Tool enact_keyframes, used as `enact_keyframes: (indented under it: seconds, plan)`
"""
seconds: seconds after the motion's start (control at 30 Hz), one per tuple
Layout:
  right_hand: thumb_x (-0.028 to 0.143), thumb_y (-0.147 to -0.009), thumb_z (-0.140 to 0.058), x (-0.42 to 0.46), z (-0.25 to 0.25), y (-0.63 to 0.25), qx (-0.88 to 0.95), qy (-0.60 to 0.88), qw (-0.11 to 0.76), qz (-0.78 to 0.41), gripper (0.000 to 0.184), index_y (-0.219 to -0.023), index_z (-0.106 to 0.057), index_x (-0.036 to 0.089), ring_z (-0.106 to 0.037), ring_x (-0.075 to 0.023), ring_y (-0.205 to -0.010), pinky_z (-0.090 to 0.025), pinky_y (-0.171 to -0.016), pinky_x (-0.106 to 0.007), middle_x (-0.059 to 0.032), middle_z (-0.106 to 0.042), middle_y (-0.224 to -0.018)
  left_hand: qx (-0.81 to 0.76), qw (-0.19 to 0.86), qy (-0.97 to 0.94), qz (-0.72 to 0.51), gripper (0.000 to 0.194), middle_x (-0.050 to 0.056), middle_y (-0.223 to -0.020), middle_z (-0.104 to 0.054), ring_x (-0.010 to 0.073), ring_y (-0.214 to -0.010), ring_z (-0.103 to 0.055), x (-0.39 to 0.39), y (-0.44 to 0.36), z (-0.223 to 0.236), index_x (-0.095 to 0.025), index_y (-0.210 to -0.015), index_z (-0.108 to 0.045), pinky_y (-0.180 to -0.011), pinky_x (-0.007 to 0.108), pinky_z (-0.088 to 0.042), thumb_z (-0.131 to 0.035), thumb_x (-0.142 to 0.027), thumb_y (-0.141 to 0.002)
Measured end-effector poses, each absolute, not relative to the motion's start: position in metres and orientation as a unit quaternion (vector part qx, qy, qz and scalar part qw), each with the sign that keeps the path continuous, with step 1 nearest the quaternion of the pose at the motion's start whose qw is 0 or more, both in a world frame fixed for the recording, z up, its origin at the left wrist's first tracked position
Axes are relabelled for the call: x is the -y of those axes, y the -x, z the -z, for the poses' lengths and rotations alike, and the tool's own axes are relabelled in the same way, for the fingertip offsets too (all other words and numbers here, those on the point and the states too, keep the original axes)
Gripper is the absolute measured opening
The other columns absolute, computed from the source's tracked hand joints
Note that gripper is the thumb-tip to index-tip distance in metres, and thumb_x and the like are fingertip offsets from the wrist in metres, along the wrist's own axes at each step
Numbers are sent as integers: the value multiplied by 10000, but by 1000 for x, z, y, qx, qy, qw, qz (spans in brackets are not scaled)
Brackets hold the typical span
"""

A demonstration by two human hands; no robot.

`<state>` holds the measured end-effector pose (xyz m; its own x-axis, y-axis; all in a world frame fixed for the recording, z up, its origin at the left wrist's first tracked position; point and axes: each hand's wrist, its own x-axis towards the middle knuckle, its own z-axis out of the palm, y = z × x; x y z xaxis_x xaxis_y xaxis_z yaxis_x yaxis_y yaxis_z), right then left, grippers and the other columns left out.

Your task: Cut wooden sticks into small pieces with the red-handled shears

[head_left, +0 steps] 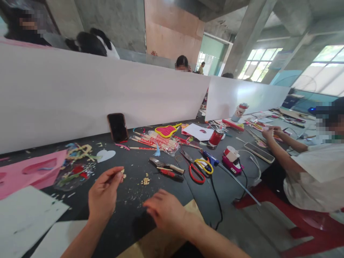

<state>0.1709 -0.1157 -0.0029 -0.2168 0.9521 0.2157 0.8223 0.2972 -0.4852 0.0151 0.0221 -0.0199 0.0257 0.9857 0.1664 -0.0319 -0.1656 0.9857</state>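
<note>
My left hand (103,193) is raised over the dark table (129,200), its thumb and fingertips pinched on a small pale bead (122,172). My right hand (163,209) rests low near the table's front edge, fingers curled downward; what they hold, if anything, is hidden. A small heap of pale beads (145,180) lies between and beyond the hands, with crumbs scattered around it.
Pliers (166,166), a red-handled tool (169,173), red and yellow scissors (197,170) and a glue gun (211,157) lie ahead. A phone (117,127) leans on the white divider (80,96). Pink paper (29,172) sits left. A seated person (303,168) works at right.
</note>
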Motion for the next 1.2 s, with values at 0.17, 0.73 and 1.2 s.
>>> enact_keyframes:
  seconds: [0.17, 0.73, 1.2]
  plan:
    - [291, -804, -498, 111, 12, -114, 879, 435, 161, -109, 311, -1108, -515, 229, -468, -190, -1054, -392, -850, -314, -20, -588, -1145, -297, 621, -385, -614, 199, -9, -833, -643, 70, -605, -542, -23, -10, -10, -182, -827, -630, -561, 201, -445, -687, -195, -637]
    - [192, -761, -482, 99, 3, -55, 868, 448, 159, -142, 287, -1042, -539, 178, -430, -225, -1040, -359, -882, -370, -84, -550, -1114, -57, 755, -227, -612, 92, -10, -736, -561, 35, -586, -485, -18, 35, -68, -158, -797, -570, -540, 139, -403, -594, -93, -736]
    - [331, -836, -425, 106, 16, -47, 899, 393, 89, -173, 443, -1269, -369, 256, -268, -237, -1251, -153, -1023, -534, -33, -457, -1316, -245, 583, -518, -576, 299, 44, -1110, -578, 129, -828, -579, -21, 48, -69, -239, -1072, -565, -738, 274, -468, -576, -248, -774]
